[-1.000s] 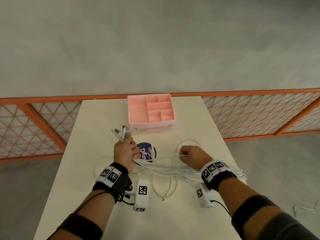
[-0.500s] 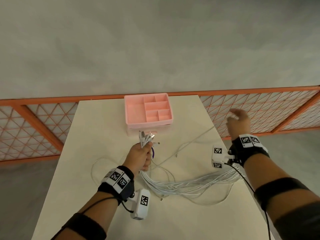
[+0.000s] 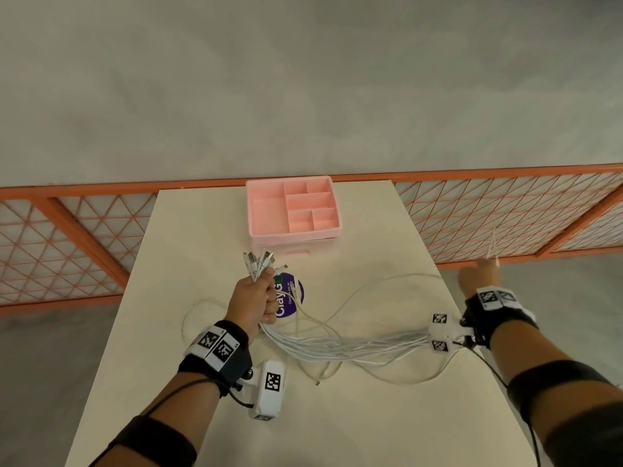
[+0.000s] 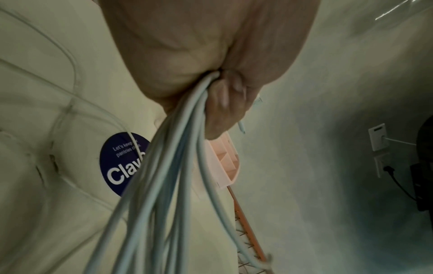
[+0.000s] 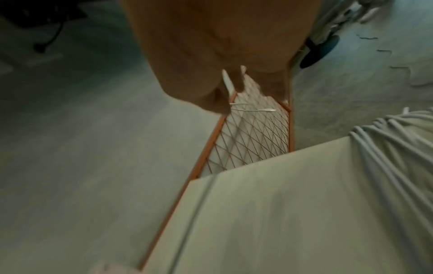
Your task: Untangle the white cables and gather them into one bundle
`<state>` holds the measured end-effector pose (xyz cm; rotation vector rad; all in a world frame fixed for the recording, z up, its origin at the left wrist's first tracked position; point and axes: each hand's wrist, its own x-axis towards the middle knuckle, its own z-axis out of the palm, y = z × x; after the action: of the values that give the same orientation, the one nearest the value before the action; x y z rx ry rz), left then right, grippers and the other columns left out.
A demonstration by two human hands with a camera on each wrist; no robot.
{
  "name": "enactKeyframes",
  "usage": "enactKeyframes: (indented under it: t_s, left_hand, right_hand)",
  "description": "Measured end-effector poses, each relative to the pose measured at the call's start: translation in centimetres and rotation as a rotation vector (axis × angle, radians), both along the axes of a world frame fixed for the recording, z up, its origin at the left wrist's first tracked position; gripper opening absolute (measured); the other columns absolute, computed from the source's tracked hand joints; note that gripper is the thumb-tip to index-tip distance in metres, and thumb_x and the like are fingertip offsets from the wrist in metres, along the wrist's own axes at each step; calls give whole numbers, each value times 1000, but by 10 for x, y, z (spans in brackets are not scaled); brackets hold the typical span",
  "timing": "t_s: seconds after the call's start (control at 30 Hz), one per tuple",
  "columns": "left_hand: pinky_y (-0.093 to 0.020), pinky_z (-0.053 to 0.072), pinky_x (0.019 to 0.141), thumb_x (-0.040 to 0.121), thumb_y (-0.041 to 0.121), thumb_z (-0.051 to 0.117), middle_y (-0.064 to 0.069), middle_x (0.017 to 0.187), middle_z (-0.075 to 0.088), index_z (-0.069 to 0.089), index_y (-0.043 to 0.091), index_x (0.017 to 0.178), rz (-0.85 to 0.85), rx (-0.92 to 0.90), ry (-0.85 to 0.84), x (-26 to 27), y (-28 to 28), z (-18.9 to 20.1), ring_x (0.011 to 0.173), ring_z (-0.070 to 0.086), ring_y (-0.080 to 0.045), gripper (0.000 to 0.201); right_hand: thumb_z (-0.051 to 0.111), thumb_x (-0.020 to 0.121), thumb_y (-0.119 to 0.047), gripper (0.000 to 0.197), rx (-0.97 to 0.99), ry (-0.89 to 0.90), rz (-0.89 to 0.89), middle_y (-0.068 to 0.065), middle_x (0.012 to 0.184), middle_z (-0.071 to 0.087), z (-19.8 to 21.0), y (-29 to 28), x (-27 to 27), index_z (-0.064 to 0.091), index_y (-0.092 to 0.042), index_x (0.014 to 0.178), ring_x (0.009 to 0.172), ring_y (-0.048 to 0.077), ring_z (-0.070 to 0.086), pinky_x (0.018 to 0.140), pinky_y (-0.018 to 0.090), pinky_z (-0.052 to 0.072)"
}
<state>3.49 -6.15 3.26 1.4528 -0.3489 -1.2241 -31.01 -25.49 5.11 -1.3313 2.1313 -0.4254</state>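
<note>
My left hand [image 3: 256, 298] grips a bunch of white cables [image 3: 354, 345] just below their plugs [image 3: 259, 262], which fan out above the fist. In the left wrist view the cables [image 4: 178, 148] hang out from under the curled fingers [image 4: 225, 96]. They trail right across the table and over its right edge, with a few loose loops beside them. My right hand [image 3: 478, 278] is out past the table's right edge and pinches a single white cable [image 3: 493, 244], whose end sticks up, blurred. The right wrist view shows that cable [image 5: 227, 79] between the fingers of the right hand [image 5: 222, 74].
A pink compartment tray [image 3: 266, 210] sits at the far end of the cream table [image 3: 202, 264]. A round purple sticker [image 3: 293, 294] lies beside my left hand. An orange mesh fence [image 3: 488, 217] runs behind and to the right. One plug end [image 3: 317, 384] lies loose on the table.
My right hand swung from the middle of the table out past its right edge, drawing one cable with it. The left hand shifted slightly right with the bunch; the loops spread out.
</note>
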Motion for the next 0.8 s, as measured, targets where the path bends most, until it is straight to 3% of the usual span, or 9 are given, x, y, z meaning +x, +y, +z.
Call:
enactKeyframes:
  t_s: [0.07, 0.17, 0.27, 0.37, 0.47, 0.6, 0.7, 0.8]
  left_hand:
    - [-17, 18, 39, 102, 35, 53, 3, 56, 28, 44, 18, 71, 14, -26, 16, -3, -4, 6, 42, 21, -10, 36]
    - [-18, 18, 38, 102, 35, 52, 5, 53, 29, 44, 18, 72, 47, -72, 63, -8, -12, 17, 41, 21, -9, 36]
    - [-18, 19, 37, 103, 35, 51, 6, 52, 30, 45, 17, 73, 113, -120, 114, -13, -17, 27, 39, 23, -8, 36]
    - [-18, 21, 37, 103, 34, 51, 5, 52, 31, 46, 16, 74, 211, -180, 173, -10, -19, 35, 38, 24, -8, 35]
    - [-18, 23, 36, 104, 34, 49, 5, 52, 31, 45, 16, 70, 307, -216, 195, 4, -12, 33, 38, 25, -7, 38]
    - [-19, 21, 38, 105, 35, 47, 6, 53, 29, 45, 18, 70, 430, -257, 230, 23, 1, 26, 39, 24, -7, 38]
    - [-18, 22, 37, 105, 37, 45, 7, 52, 30, 45, 19, 72, 483, -291, 241, 42, 5, 26, 39, 24, -7, 37]
    - [-17, 22, 37, 105, 38, 44, 8, 51, 30, 46, 19, 72, 498, -314, 251, 64, 9, 26, 38, 23, -7, 38]
  right_hand:
    - [54, 98, -25, 47, 172, 162, 234, 20, 130, 55, -4, 17, 26, 49, 0, 138, 118, 36, 54, 104, 43, 43]
    - [63, 90, -50, 64, 93, -140, 581, 6, 142, 53, 0, 58, 86, 50, -12, 141, 128, 24, 51, 106, 34, 38]
    - [72, 81, -53, 65, 70, -400, 934, -11, 131, 59, 10, 106, 152, 53, -25, 137, 117, 6, 54, 100, 27, 42]
    - [71, 84, -49, 36, 97, -299, 1219, -8, 100, 64, -5, 144, 200, 60, -27, 112, 89, 9, 59, 76, 22, 42]
    - [57, 95, -39, 26, -38, -117, 1238, 6, 89, 65, -34, 152, 210, 57, -14, 98, 81, 24, 61, 68, 31, 43]
    - [52, 95, -40, 20, -1, 165, 1214, 6, 93, 69, -60, 132, 174, 52, -22, 86, 84, 26, 64, 68, 29, 42]
    - [54, 91, -45, 25, 115, 311, 1075, 2, 95, 70, -80, 111, 124, 63, -22, 91, 90, 24, 66, 77, 31, 50]
    - [53, 91, -42, 25, 165, 506, 966, 1, 101, 70, -96, 92, 67, 66, -22, 98, 94, 22, 67, 80, 29, 50]
